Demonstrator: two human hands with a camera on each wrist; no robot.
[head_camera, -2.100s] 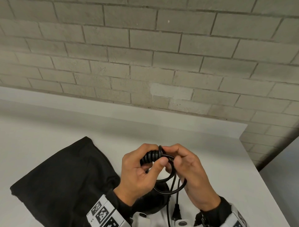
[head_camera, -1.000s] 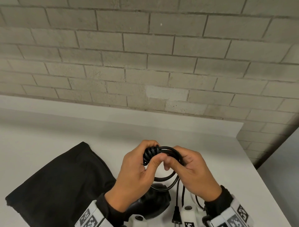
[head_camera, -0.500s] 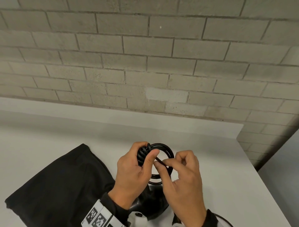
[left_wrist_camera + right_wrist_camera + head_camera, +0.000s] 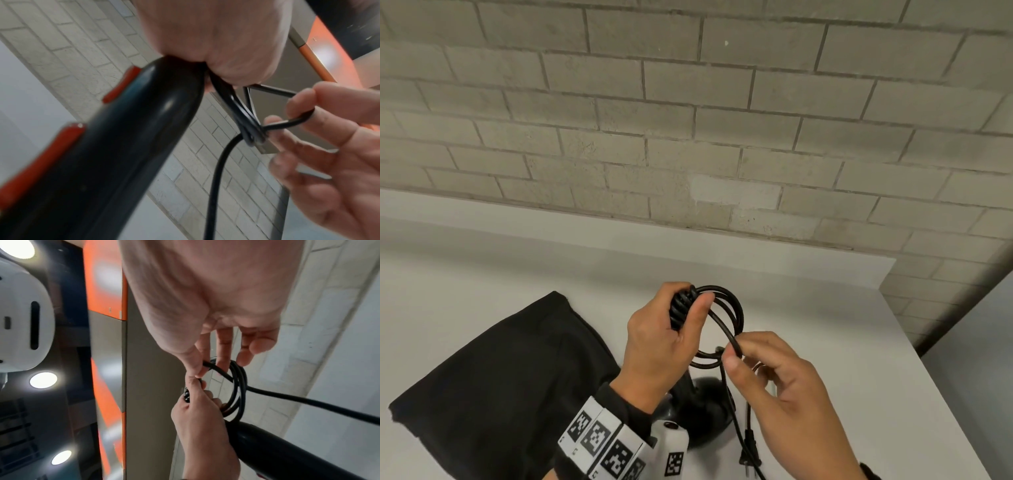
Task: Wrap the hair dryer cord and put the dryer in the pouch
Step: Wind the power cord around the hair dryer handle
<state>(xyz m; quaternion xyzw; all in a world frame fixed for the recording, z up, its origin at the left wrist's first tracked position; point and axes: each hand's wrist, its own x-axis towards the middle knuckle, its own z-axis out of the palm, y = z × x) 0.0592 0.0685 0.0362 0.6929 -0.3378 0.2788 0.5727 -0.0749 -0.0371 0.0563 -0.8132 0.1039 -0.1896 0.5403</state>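
Observation:
My left hand (image 4: 671,335) grips the black hair dryer (image 4: 705,404) by the end of its handle, thumb pressed over the ribbed cord collar (image 4: 681,305). The dryer hangs down over the white table (image 4: 825,325), its body mostly hidden behind my wrist. Its handle with red switches (image 4: 68,134) fills the left wrist view. The black cord (image 4: 729,308) forms a few loops beside my left thumb. My right hand (image 4: 767,370) pinches the cord between thumb and forefinger just below the loops. The cord's tail and plug (image 4: 751,452) dangle below. A black pouch (image 4: 493,377) lies flat at left.
A grey brick wall (image 4: 688,120) runs behind the table. The table's right edge (image 4: 914,342) drops to the floor close to my right hand. Bare white tabletop lies beyond my hands.
My right hand has drawn the cord down and toward me, away from the collar, widening the loops. The plug has come into sight below it. My left hand keeps its grip.

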